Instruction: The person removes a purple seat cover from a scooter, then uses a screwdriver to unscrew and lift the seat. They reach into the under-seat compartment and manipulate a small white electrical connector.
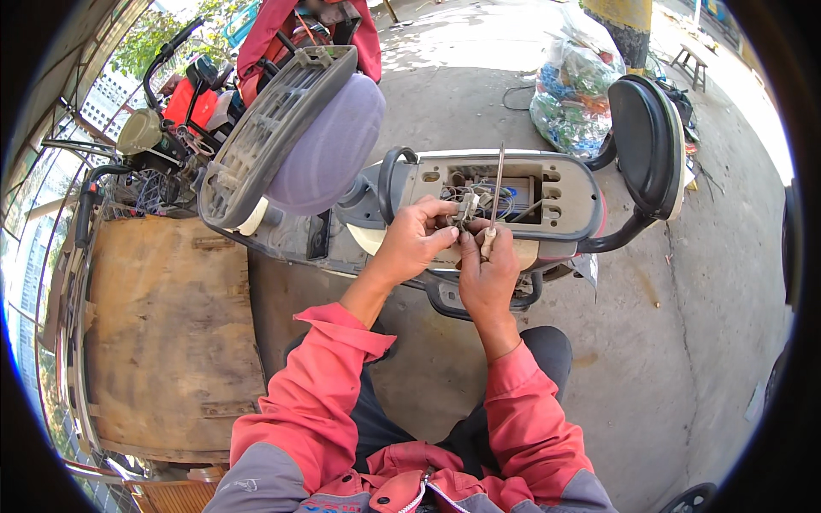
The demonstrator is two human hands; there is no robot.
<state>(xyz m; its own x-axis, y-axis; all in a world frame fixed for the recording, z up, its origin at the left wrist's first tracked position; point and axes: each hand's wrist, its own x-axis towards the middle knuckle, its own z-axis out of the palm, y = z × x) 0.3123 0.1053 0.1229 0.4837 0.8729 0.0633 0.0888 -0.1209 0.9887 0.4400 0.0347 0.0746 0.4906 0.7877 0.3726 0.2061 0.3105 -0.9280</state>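
Note:
Over the open compartment of an electric scooter (573, 184), my left hand (406, 239) pinches a small whitish connector-like part (467, 205) with wires by it. My right hand (489, 274) is closed around a screwdriver (499, 184); its long metal shaft points up and its pale handle lies between the fingers. Thumb and fingertips of the right hand also meet near the small part, though its lower end is hidden by them. Loose wires (513, 205) fill the compartment behind my hands. The scooter's seat (329, 145) is tipped up to the left, its ribbed underside showing.
A black backrest (641, 145) stands at the scooter's right end. Farther back, a clear bag of mixed scraps (573, 94) leans by a yellow and black pillar (623, 34). To the left lie a worn wooden board (171, 325) and another vehicle's handlebar (85, 205).

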